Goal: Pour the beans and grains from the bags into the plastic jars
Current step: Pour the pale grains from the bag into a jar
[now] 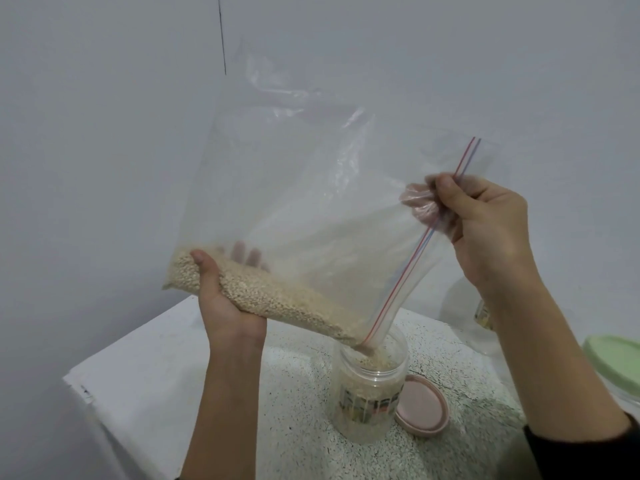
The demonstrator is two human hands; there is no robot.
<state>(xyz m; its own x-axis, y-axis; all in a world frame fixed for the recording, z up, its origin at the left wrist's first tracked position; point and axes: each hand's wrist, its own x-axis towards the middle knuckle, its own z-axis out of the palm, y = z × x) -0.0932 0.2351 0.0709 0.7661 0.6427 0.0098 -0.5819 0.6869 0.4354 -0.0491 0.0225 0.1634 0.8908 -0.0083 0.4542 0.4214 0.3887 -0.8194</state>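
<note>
The speckled worktop is ending in a white edge at the left, with bare wall behind; a pink lid is lying just beside the clear plastic jar, a green lid sitting at the far right; the zip-lock bag is tilting over the jar, pale grains spilling in; the left hand fingers are cupping its grain-filled bottom, the right hand fingers pinching the zip edge.

The bag is clear with a red-and-blue zip stripe; the grains are pale beige. The jar is clear with a multicoloured label. One lid is pink, another lid pale green. The bench is white, black-speckled.
</note>
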